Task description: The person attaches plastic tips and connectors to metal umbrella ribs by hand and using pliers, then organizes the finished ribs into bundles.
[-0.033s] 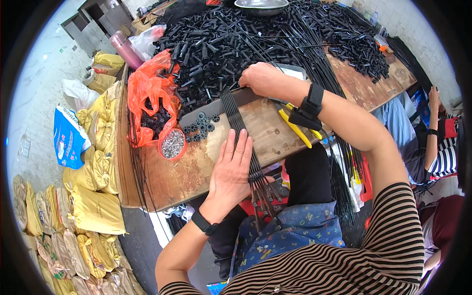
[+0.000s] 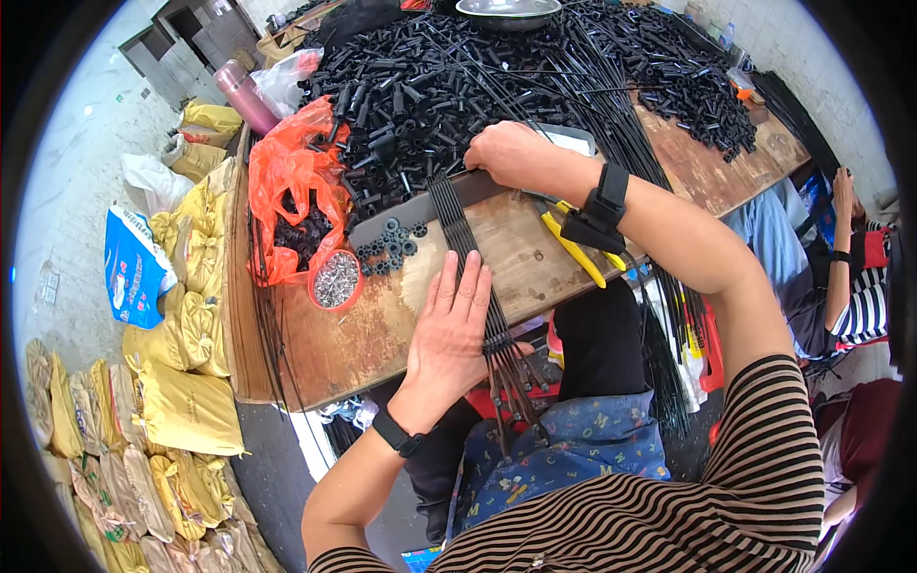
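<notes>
A flat row of thin black cables [image 2: 451, 212] lies across the bench, its near ends hanging over the edge above my lap. My left hand [image 2: 447, 329] rests flat on the row with fingers stretched out; the thumb shows on the far side, under the cables. Beyond their far ends, my right hand [image 2: 511, 153] is closed in a pinch beside a grey strip [image 2: 394, 218] along the black parts. What its fingertips hold is hidden. Small dark rings [image 2: 390, 246] lie left of the cables. Pliers with yellow handles [image 2: 571, 250] lie beneath my right wrist.
Black tubular parts [image 2: 411, 95] are heaped behind. A red bag [image 2: 296, 172] and a round tub of small metal pieces [image 2: 336, 280] stand at left. More long cables [image 2: 621, 124] lie at right. Yellow sacks [image 2: 186, 382] line the left wall; another person's arm [image 2: 841, 258] shows at right.
</notes>
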### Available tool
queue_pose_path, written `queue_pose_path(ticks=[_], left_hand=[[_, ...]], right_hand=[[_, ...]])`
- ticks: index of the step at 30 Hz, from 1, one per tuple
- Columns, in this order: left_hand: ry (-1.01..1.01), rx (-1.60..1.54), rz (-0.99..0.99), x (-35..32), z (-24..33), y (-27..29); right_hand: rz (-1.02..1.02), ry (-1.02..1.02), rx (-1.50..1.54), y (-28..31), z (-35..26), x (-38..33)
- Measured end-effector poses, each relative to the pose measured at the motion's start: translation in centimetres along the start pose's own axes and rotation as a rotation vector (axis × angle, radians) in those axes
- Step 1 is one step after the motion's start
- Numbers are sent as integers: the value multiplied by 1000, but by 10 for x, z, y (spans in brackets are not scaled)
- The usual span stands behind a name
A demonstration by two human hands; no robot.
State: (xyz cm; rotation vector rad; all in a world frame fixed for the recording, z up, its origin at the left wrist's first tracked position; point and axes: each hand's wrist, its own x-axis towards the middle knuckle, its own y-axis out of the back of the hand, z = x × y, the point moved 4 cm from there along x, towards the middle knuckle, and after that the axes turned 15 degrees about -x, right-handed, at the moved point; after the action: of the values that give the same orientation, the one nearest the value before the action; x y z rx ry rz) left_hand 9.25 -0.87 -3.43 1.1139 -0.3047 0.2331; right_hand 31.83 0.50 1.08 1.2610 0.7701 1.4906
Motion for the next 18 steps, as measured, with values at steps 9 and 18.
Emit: queue_pose_path(ticks=[9, 18], left_hand=[[-3, -11, -3, 0, -1, 0], [11, -25, -22, -1, -1, 0]], right_hand=[[28, 21, 4, 2, -2, 3], [8, 35, -43, 2, -4, 4]])
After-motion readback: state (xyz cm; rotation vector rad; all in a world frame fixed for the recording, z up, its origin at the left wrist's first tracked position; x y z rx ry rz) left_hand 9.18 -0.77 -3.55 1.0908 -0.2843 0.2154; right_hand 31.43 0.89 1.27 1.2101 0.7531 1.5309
